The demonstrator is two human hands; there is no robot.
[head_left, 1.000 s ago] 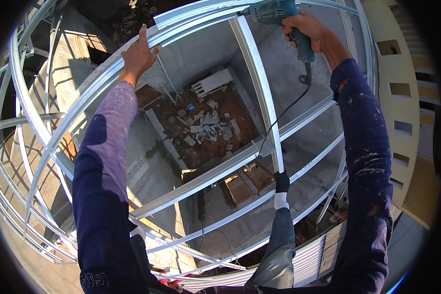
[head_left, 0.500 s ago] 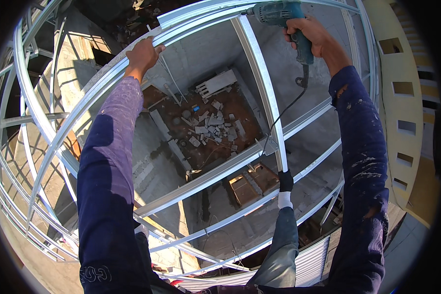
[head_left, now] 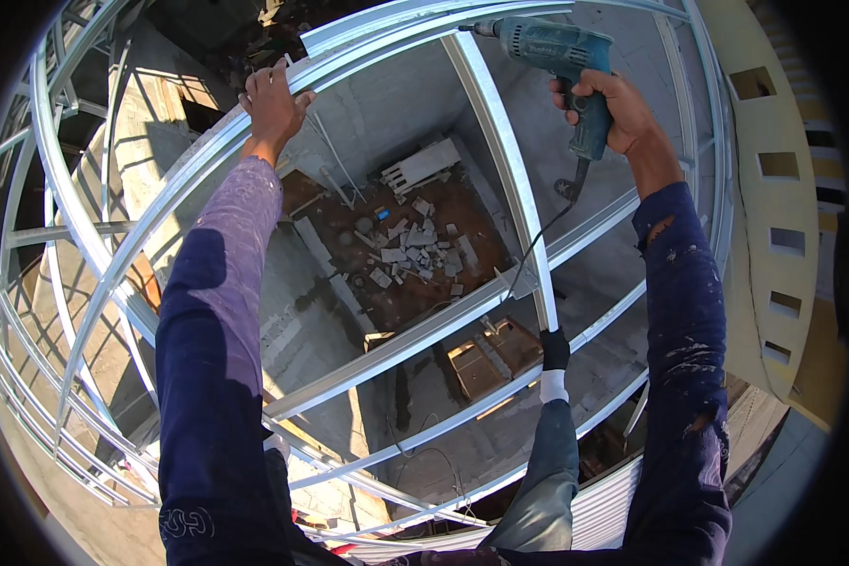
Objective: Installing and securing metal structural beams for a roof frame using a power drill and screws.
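My right hand (head_left: 623, 108) is wrapped round the handle of a teal corded power drill (head_left: 557, 47). The drill points left, its tip close to where a straight metal cross beam (head_left: 500, 132) meets a curved metal rail (head_left: 387, 52); whether it touches cannot be made out. A black cord hangs from the handle and runs down across the beam. My left hand (head_left: 275, 106) rests on the curved rail further left, its fingers spread over the metal and the thumb apart.
Below the frame lies a deep walled pit with broken rubble (head_left: 415, 250) and a wooden box (head_left: 493, 357). My foot in a black shoe (head_left: 556, 351) is at the cross beam's lower end. More curved rails (head_left: 66, 198) stand at left, a yellowish wall with square openings (head_left: 774, 189) at right.
The drill and my right hand have come slightly lower and nearer, the hand also to the right. My left hand stays on the rail, its fingers now more spread and lifted.
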